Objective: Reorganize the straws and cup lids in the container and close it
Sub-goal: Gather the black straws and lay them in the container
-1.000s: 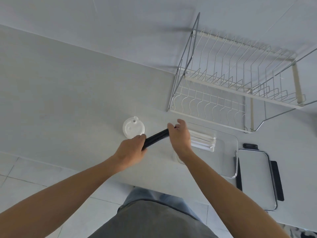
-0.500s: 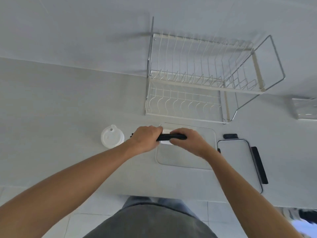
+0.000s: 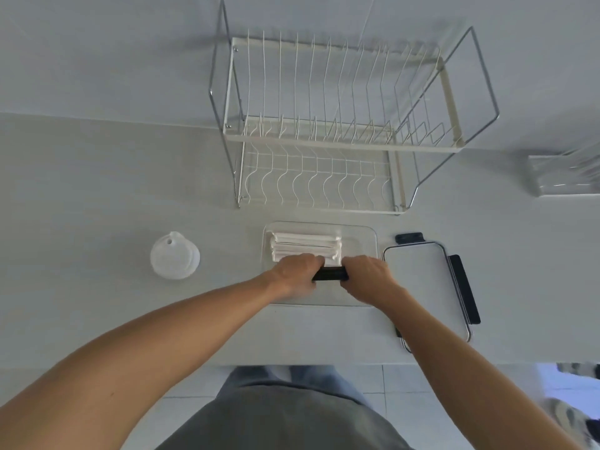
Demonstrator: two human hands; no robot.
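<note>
Now I see my left hand point(image 3: 297, 273) and right hand point(image 3: 368, 275) each pinching an end of the black straw bundle point(image 3: 329, 274) over the clear rectangular plastic container point(image 3: 370, 237), near the white paper-wrapped straws point(image 3: 305, 243).

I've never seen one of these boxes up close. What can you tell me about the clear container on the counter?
The clear container is a shallow rectangular tray with rounded corners, apparently transparent plastic, lying flat and open on the white counter, in front of the dish rack. White wrapped straws lie stacked along its far side. Both hands hold a black bundle over its middle. Its lid lies apart, to the right.
</note>
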